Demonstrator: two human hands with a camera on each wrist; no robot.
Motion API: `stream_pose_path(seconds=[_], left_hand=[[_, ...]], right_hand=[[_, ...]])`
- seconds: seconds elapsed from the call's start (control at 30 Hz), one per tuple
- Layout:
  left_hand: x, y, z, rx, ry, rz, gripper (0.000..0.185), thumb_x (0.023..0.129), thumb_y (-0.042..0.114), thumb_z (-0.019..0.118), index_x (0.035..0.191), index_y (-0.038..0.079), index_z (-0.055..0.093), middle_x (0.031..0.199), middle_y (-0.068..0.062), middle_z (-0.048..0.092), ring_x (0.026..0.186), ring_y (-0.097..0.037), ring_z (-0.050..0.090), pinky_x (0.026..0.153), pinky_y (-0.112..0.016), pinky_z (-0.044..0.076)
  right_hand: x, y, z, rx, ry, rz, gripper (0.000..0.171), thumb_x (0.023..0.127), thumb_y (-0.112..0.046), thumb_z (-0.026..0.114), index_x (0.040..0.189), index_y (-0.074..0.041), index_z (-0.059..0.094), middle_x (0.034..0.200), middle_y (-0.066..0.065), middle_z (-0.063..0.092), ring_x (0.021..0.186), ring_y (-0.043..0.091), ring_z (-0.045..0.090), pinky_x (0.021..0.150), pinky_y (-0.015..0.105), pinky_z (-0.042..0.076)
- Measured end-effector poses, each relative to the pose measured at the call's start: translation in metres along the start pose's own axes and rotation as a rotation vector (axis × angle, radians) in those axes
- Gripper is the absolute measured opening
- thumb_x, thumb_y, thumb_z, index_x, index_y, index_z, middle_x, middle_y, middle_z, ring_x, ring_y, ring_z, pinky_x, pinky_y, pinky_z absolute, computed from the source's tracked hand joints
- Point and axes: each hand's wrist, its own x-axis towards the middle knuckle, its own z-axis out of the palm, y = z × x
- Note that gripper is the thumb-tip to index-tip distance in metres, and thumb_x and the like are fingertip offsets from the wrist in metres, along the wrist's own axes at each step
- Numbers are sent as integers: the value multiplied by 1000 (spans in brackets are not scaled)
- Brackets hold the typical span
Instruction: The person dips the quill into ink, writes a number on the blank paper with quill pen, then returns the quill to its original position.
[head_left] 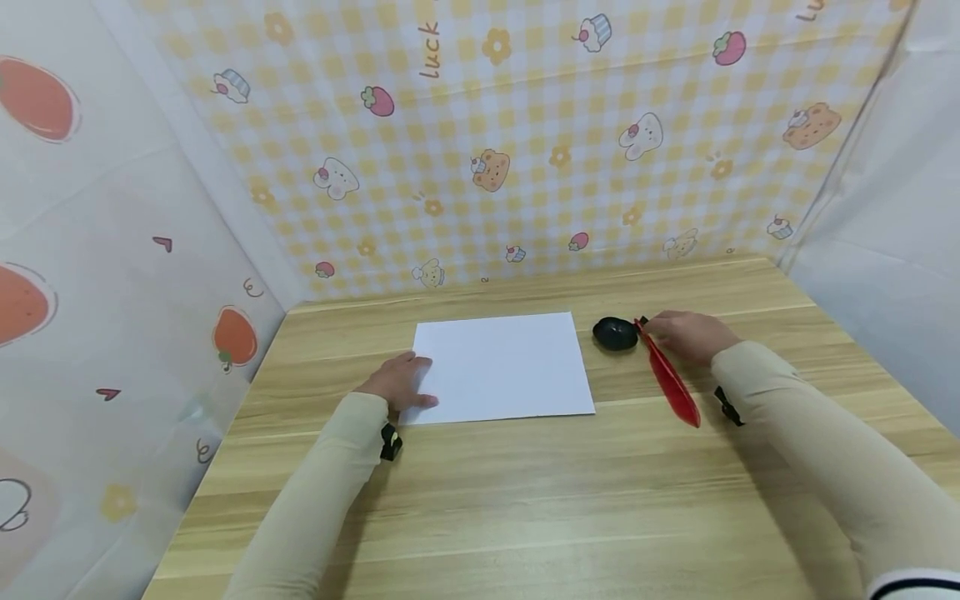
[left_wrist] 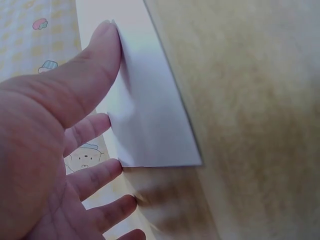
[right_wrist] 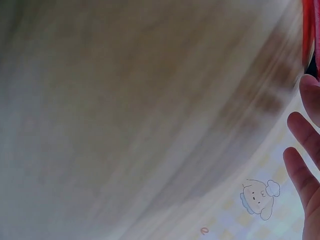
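A white sheet of paper [head_left: 498,367] lies on the wooden table. My left hand [head_left: 401,382] rests at its left edge, thumb and fingers spread; in the left wrist view the thumb [left_wrist: 102,60] lies over the paper and the fingers along its edge. To the right lies a red feather pen [head_left: 675,387], its feather pointing toward me, beside a rounded black object [head_left: 615,334]. My right hand [head_left: 692,335] is at the pen's dark upper end, fingertips close to it. In the right wrist view its fingers [right_wrist: 300,132] look extended; contact with the pen is unclear.
A yellow checked cloth [head_left: 525,150] with cartoon prints hangs behind the table [head_left: 487,508]. White patterned cloth [head_left: 112,250] hangs at the left and plain white cloth [head_left: 892,233] at the right.
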Motion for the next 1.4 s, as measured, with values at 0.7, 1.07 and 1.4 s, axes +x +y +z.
stream_pose_path(seconds=[0.7, 1.07, 1.4], left_hand=[[-2, -5, 3, -50, 23, 29, 76, 86, 36, 75, 147, 5, 40, 153, -25, 26, 138, -46, 24, 109, -59, 24], [-1, -5, 2, -45, 14, 30, 77, 85, 38, 74, 146, 6, 40, 153, -25, 26, 138, -47, 24, 109, -59, 25], [-4, -5, 0, -40, 15, 46, 76, 87, 37, 73, 147, 4, 39, 152, -25, 27, 138, -47, 25, 108, -59, 25]], right_hand=[[7, -3, 3, 23, -94, 33, 27, 83, 5, 71, 104, -10, 73, 104, 12, 71, 97, 34, 67, 76, 48, 55], [7, -4, 3, 16, -86, 18, 27, 82, 6, 71, 101, -13, 72, 102, 10, 72, 94, 33, 67, 75, 49, 54], [11, 1, 6, -5, -76, -9, 29, 82, 8, 70, 96, -18, 70, 99, 7, 73, 91, 31, 68, 70, 47, 55]])
